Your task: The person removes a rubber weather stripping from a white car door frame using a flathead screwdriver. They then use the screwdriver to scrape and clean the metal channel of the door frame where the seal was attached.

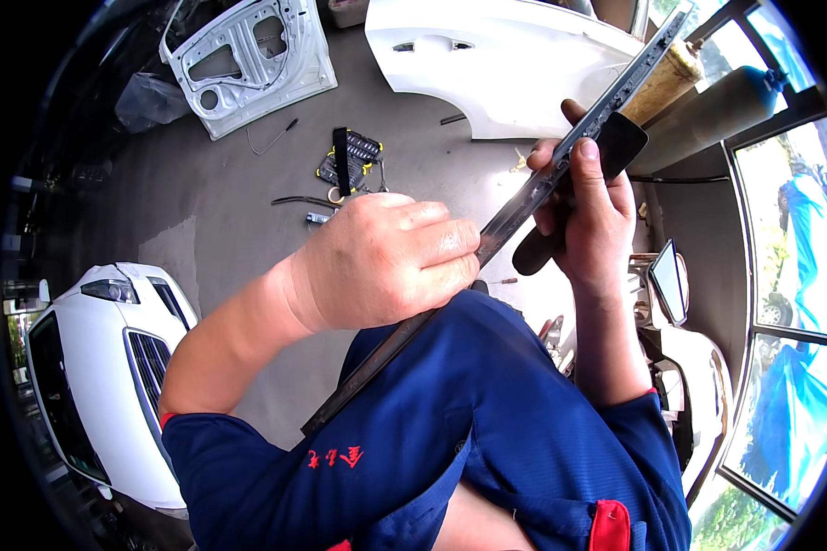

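A long dark trim strip (515,213) slants across in front of me, from my lap up to the upper right. Its upper stretch shows a grey channel with bits along it. My left hand (390,257) is closed round the middle of the strip, back of the hand up. Further up, my right hand (597,211) pinches the strip between thumb and fingers. The same hand also has a flat black piece with rounded ends (625,145) against its palm, beneath the strip; its kind I cannot make out. The strip's lower end rests near my blue sleeve.
A white car door (515,64) and a bare door frame (257,55) lie on the floor ahead. Near them is an open tool set (349,161). A white car (110,367) stands left. Gas cylinders (717,115) and a mirror (669,280) are to the right.
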`<state>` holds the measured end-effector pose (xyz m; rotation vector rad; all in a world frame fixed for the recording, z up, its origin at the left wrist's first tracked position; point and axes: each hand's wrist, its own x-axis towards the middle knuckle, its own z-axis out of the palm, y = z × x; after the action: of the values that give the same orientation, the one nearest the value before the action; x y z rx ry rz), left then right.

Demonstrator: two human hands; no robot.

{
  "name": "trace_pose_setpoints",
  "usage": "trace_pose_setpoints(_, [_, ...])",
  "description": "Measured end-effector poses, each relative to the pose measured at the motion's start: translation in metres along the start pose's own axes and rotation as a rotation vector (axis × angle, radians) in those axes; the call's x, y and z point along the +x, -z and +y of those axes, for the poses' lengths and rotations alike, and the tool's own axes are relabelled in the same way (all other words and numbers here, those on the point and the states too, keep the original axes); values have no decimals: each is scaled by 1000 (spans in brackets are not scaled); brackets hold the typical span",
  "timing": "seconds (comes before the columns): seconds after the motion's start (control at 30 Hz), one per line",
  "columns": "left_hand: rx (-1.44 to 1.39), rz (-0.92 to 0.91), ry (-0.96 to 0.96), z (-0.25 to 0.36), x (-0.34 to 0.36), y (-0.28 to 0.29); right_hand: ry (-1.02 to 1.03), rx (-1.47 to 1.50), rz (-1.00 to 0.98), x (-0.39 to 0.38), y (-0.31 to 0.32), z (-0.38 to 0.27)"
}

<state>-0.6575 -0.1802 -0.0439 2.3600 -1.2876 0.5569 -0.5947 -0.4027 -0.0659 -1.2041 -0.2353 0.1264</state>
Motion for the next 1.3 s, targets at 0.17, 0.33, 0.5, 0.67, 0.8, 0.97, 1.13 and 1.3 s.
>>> trace_pose_setpoints(0.17, [56,-67,-19,2,3,1,-8,31,-15,-3,0,1])
trace_pose_setpoints(0.33, [-80,-129,-11,-8,-2,-6,-10,51,11,-7,-8,5])
trace_pose_setpoints(0.5, [-241,-152,18,-6,-16,-8,-55,71,-42,-11,-4,13])
trace_pose_setpoints(0.67, [-382,3,129,-2,-25,-5,-15,71,12,-8,3,17])
trace_pose_setpoints(0.8, [-491,70,305,-21,-31,2,10,176,-81,-4,20,20])
trace_pose_setpoints(0.97, [-741,30,823,-25,-34,-24,-43,178,-177,-10,1,16])
trace_pose_setpoints(1.13, [-1362,148,997,-7,7,-24,-88,200,-290,-13,-9,27])
trace_pose_setpoints(1.3, [-1157,-8,948,-7,8,-30,-101,9,-435,-15,-15,12])
